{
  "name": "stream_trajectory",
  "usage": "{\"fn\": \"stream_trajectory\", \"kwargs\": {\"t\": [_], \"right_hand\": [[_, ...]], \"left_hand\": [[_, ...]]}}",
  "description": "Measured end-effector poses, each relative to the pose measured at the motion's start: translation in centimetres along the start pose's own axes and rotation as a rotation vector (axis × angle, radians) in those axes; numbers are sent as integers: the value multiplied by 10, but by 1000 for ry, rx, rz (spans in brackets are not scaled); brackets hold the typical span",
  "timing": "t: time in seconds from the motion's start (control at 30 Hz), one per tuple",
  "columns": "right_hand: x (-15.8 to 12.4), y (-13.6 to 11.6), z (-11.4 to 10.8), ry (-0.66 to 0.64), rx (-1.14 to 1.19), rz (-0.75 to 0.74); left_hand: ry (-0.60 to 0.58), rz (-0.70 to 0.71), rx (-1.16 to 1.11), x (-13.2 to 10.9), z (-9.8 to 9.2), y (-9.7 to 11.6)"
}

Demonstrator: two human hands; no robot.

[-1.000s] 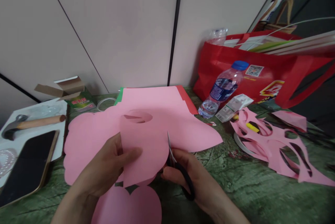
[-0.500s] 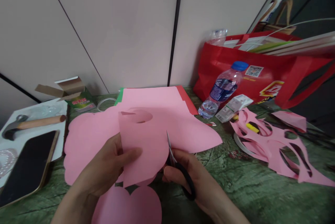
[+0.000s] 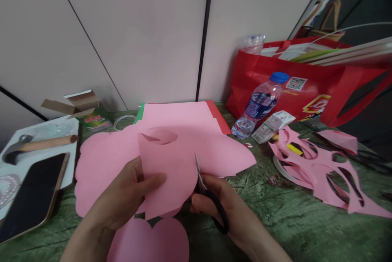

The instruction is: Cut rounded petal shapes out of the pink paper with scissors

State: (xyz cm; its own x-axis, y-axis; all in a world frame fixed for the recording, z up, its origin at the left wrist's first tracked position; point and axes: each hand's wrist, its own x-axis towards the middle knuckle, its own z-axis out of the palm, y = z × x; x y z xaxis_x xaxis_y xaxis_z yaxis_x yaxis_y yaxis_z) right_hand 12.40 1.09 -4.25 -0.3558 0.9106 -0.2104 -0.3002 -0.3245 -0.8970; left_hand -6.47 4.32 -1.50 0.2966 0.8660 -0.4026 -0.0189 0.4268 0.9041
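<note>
My left hand (image 3: 121,198) pinches a curled pink paper piece (image 3: 168,168), thumb on its front face. My right hand (image 3: 223,213) grips black-handled scissors (image 3: 211,202), whose blades stick up into the right edge of that piece. Under it lie larger pink cut-out shapes (image 3: 101,160) and a rounded pink shape (image 3: 153,239) near the table's front edge. A stack of pink, red and green sheets (image 3: 183,115) lies behind them.
A phone (image 3: 30,194) and hammer (image 3: 33,145) rest on a white tray (image 3: 65,125) at left, beside an open small box (image 3: 88,110). A water bottle (image 3: 260,104), a red bag (image 3: 306,86) and pink paper scraps (image 3: 321,170) are at right on the green table (image 3: 275,221).
The pink piece has turned slightly in my left hand, and the sheet's right tip has drawn a little to the left. Both hands stay nearly where they were.
</note>
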Motion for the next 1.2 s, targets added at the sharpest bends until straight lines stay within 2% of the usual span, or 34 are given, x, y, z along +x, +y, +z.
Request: {"fn": "stream_trajectory", "kwargs": {"t": [0.8,1.0,1.2], "right_hand": [[0,0,1,11,-12,-10],[0,0,0,-15,81,1],[0,1,0,0,60,4]], "left_hand": [[23,-24,10,-2,1,2],[15,-14,-9,-1,3,2],[40,-22,11,0,4,4]]}}
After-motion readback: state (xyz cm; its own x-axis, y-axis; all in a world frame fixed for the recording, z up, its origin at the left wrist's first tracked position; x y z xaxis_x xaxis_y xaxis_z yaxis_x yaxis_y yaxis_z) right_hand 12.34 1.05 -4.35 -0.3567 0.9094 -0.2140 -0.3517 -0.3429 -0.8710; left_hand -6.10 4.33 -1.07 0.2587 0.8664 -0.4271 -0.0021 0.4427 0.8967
